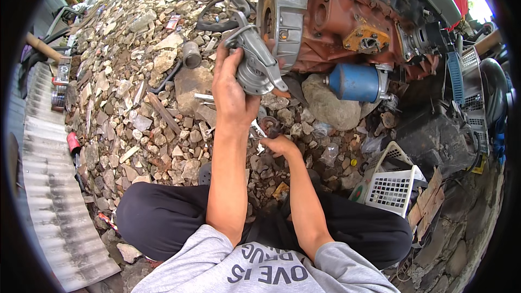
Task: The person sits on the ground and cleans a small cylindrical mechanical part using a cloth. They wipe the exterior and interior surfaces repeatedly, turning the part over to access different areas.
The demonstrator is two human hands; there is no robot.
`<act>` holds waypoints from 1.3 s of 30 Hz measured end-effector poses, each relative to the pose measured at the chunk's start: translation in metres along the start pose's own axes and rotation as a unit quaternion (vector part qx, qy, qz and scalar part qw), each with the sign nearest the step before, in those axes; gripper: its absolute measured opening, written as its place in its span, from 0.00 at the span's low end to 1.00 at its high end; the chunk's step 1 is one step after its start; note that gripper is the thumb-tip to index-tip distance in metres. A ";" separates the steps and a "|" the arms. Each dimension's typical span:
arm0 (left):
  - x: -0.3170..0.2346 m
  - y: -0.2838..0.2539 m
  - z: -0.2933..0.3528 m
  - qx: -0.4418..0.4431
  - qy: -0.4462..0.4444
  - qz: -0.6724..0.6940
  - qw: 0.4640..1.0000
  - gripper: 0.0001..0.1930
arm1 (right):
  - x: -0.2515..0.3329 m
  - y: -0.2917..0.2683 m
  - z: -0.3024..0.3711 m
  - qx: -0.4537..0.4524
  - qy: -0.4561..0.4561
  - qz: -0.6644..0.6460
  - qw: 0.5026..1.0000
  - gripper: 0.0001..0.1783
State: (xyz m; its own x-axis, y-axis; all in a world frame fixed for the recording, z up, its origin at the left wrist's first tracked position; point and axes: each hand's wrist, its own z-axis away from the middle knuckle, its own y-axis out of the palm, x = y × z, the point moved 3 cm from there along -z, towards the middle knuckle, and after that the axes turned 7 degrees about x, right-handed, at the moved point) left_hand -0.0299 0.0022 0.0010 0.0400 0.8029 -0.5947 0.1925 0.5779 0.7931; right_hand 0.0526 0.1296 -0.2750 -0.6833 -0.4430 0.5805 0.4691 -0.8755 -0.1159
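Note:
My left hand is raised and grips a grey cast-metal engine part with a lever arm, held just in front of the silver round housing of a rust-red engine block. My right hand is low over the rocky ground, fingers closed on a small dark round piece beside some wrenches. I sit cross-legged in black trousers and a grey shirt.
A blue cylindrical filter hangs off the engine above a large stone. A white plastic basket lies at the right. Loose stones, a metal pipe piece, black hoses and corrugated sheet surround me.

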 end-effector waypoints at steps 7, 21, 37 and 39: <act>-0.006 0.023 0.022 0.227 -0.042 0.258 0.938 0.32 | 0.031 0.007 0.036 -0.026 0.028 0.173 0.984 0.33; -0.013 0.024 0.042 0.285 -0.081 0.298 0.907 0.31 | 0.002 0.037 0.002 -0.013 0.034 0.240 0.970 0.33; -0.034 -0.047 0.015 -0.049 -0.044 0.028 0.997 0.23 | -0.017 -0.085 0.049 -0.289 -0.033 0.070 0.954 0.27; -0.032 -0.073 0.012 -0.067 -0.067 0.015 0.995 0.25 | -0.014 -0.097 0.057 -0.262 -0.023 0.051 0.963 0.29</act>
State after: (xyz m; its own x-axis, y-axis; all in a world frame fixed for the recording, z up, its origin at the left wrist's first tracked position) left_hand -0.0337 -0.0679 -0.0395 0.1765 0.7985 -0.5755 0.0577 0.5753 0.8159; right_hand 0.0484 0.2315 -0.2256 -0.6179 -0.5331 0.5779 0.1766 -0.8104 -0.5587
